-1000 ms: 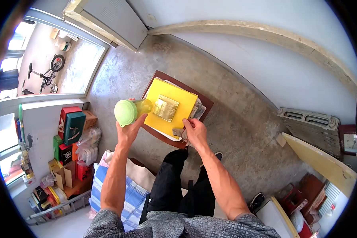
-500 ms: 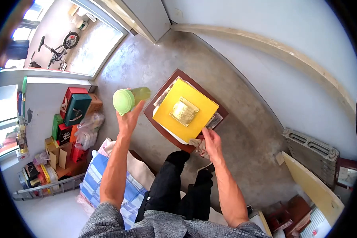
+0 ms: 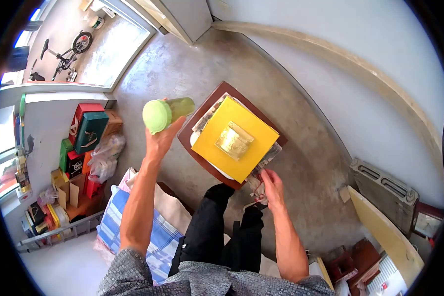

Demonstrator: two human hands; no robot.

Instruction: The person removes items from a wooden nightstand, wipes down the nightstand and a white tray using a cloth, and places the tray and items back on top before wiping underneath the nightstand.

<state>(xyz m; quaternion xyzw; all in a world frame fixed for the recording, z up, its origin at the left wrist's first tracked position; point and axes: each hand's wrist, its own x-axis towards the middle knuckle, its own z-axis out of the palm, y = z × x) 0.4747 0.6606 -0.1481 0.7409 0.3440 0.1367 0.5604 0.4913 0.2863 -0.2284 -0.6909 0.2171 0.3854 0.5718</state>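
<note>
My left hand [image 3: 161, 141] is wrapped round a green plastic bottle [image 3: 181, 108] with a pale green lid. The bottle is tipped on its side in the air, left of a yellow square box [image 3: 209, 143]. A shiny gold plate [image 3: 235, 141] is on the box's top. Under the box, papers and a dark red stool or small table [image 3: 224, 87] show at the edges. By the box's near right corner, my right hand [image 3: 273, 188] pinches a crumpled brownish cloth [image 3: 257, 188] that hangs above my knees. Part of the cloth is hidden by the fingers.
At left, gift boxes [image 3: 92, 132], plastic bags and an open carton [image 3: 69, 190] are piled up. A bed with a blue checked cover [image 3: 160, 251] lies beside my left arm. A radiator [image 3: 385, 182] and a board [image 3: 385, 232] stand at right. A small bike [image 3: 66, 59] shows through the doorway.
The right hand and cloth have shifted slightly down and to the right, just off the box's corner. My left hand still holds the bottle, which appears a little further right and higher.
</note>
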